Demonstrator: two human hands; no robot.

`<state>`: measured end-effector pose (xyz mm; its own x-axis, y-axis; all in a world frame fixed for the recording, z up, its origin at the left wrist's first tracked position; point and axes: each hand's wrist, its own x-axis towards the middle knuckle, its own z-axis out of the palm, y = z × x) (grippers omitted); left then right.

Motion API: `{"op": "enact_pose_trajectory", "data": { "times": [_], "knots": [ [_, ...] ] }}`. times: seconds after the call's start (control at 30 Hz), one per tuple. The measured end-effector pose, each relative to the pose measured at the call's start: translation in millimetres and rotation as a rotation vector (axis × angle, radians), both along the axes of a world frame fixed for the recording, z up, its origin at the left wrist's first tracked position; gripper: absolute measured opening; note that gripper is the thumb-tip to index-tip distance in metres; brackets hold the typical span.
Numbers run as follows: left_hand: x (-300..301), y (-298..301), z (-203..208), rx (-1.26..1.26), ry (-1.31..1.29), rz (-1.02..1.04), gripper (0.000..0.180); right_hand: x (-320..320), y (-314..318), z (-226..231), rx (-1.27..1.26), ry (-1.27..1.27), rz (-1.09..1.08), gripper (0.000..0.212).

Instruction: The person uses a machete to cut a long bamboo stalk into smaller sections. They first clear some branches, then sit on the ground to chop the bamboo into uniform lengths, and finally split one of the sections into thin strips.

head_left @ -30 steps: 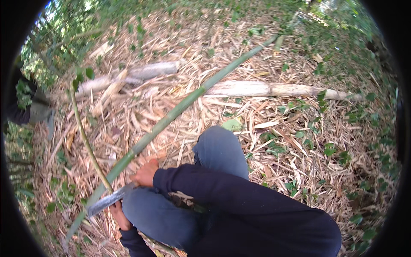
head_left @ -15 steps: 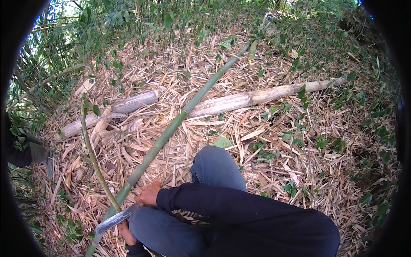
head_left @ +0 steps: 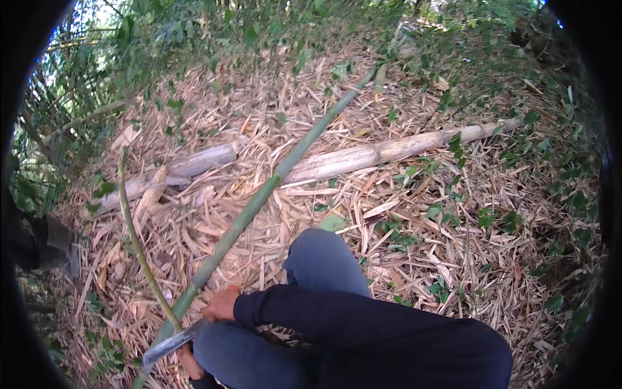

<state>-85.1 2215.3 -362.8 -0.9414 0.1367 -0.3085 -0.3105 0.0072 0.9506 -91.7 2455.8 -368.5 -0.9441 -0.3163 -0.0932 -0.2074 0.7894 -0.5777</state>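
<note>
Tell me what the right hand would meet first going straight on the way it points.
Probably the green bamboo pole, just left of the right hand; depth is unclear, so the hand might pass above it.

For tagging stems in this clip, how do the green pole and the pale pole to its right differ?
Colour: the green pole looks fresh, the pale pole dried, whitish tan. Angle: the green pole runs steeply diagonal, the pale pole slants only gently. Extent: the green pole spans more of the view than the pale pole. Both are long and jointed.

A head-worn fisheye camera looks down and forward over the knees point(head_left: 326, 260).
</note>
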Motion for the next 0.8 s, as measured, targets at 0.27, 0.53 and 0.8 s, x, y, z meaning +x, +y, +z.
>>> {"op": "enact_pose_trajectory", "data": {
  "times": [0.27, 0.53, 0.8],
  "knots": [
    [-5.4, -23.6, -0.1, -0.579, 0.519, -0.185, 0.025, -12.2, -29.3, -1.5, 0.034, 0.122, 0.051, 0.017],
    [0.5, -3.2, 12.1, -0.231, 0.129, -0.027, 0.019, -19.3, 20.9, -19.9, 0.289, 0.094, 0.060, 0.018],
    [-40.2, 71.4, 11.7, -0.035, 0.063, -0.055, 0.019, -8.1, -18.5, -20.2, -0.044, 0.068, 0.053, 0.015]
  ]
}}
